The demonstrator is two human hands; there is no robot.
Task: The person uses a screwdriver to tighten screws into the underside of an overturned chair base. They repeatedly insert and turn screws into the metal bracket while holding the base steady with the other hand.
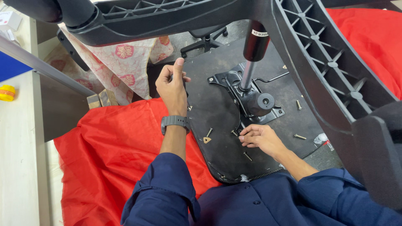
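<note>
We are putting a chair together, and the part in hand looks like fixing the metal plate (247, 94) onto the seat bottom (217, 125). The seat bottom is a flat black board that lies upside down on the red cloth (109, 155), right in front of us. The metal plate sits in the middle of the board, and a shiny pole (251, 62) stands up out of it. Our left hand (172, 86) is at the far edge of the board with its fingers (165, 74) curled shut around something small and dark; we cannot tell what it is. Our right hand (261, 137) rests on the board just beside the plate, with its fingers (247, 134) bent down over a screw (234, 133), maybe pinching it, but we cannot be sure. More loose screws (300, 136) lie around on the board. We think the next move is to lift one screw, find a hole in the plate and stand the screw straight in it. That needs a steady board and a careful pinch, since screws roll away easily.
</note>
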